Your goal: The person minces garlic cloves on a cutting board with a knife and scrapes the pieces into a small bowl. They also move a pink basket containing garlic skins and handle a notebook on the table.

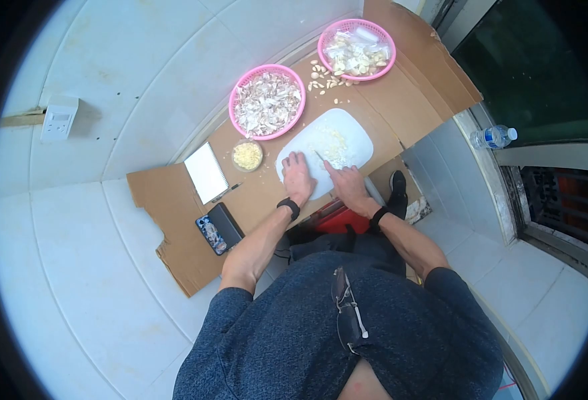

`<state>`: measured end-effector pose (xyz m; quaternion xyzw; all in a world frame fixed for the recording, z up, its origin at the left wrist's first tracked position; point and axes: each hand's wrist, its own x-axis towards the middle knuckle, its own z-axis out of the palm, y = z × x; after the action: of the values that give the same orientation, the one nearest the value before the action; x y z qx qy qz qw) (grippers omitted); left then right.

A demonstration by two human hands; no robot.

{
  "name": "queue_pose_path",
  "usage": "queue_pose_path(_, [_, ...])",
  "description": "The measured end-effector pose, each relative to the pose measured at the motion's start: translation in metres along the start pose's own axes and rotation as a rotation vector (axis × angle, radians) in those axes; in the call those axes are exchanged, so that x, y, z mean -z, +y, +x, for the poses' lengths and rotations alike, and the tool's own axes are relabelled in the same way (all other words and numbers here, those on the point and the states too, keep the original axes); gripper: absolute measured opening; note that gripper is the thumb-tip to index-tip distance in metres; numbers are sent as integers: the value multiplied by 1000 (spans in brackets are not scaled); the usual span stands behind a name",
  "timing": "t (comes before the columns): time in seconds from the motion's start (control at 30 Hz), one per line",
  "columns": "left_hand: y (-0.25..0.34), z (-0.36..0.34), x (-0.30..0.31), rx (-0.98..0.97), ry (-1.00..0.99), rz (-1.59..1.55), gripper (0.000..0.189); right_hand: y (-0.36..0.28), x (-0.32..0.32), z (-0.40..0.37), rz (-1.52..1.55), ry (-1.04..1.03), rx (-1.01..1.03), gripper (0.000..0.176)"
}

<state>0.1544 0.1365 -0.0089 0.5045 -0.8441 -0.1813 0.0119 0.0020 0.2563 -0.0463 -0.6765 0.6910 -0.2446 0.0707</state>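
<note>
A white cutting board (357, 143) lies on the cardboard, with small pale chopped pieces (334, 148) spread over its middle. My left hand (298, 177) rests on the board's left part, palm down, fingers spread a little. To the right of it, my right hand (349, 185) is closed round a knife (319, 157), whose blade points up and left toward the pieces. The handle is hidden in my fingers. Close to the board's left side stands a small clear container (247, 155) of chopped pale bits.
Behind the board are a pink basket (267, 102) of white peelings and a pink basket (357, 50) of cloves and a plastic bag. Loose cloves (327, 81) lie between. A notebook (206, 173), pen (227, 193), phone (211, 235) and dark case (225, 225) lie left; a bottle (494, 137) stands right.
</note>
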Motion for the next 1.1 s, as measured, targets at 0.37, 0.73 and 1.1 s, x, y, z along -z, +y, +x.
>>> queue_pose_path(0.37, [-2, 0, 0, -14, -2, -21, 92, 1, 1, -1, 28, -43, -20, 59])
queue_pose_path(0.73, [0, 0, 2, -4, 1, -9, 100, 2, 0, -6, 25, -28, -6, 59])
queue_pose_path(1.1, [-1, -1, 1, -23, 14, -10, 92, 3, 1, -6, 52, -36, -16, 60])
